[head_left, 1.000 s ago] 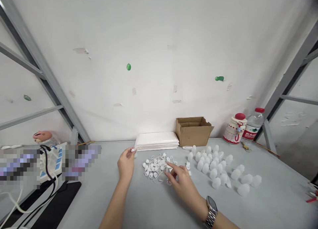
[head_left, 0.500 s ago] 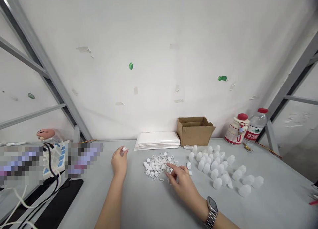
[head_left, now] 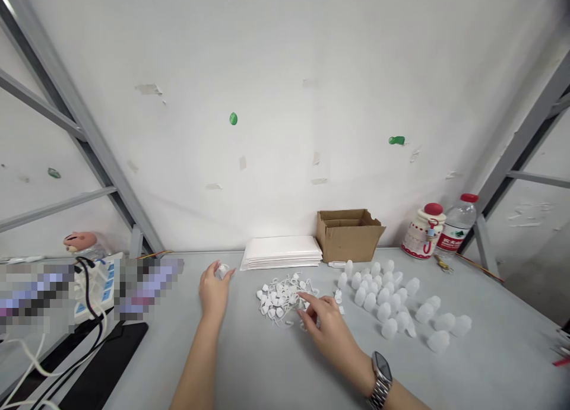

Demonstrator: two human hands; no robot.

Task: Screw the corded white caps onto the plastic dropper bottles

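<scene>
My left hand (head_left: 214,288) rests on the grey table left of the pile, its thumb and fingers spread apart. Between them lies a small white piece (head_left: 222,269), partly hidden; the thumb stands off from it. My right hand (head_left: 327,318), with a watch on its wrist, reaches over the right edge of a pile of small white plastic pieces with thin cords (head_left: 276,300). Its index finger and thumb are apart, the fingertips close to the pieces. To its right stand several translucent white, egg-shaped caps (head_left: 383,312).
Behind the pile lie stacked white envelopes (head_left: 281,253) and an open cardboard box (head_left: 350,244). A cream jar (head_left: 422,235) and a water bottle (head_left: 458,226) stand at the back right. A power strip (head_left: 104,282) with cables and a black flat object (head_left: 109,368) are on the left.
My left thumb has moved away from the small white piece, widening the gap between thumb and fingers. My right hand has hardly moved at the pile.
</scene>
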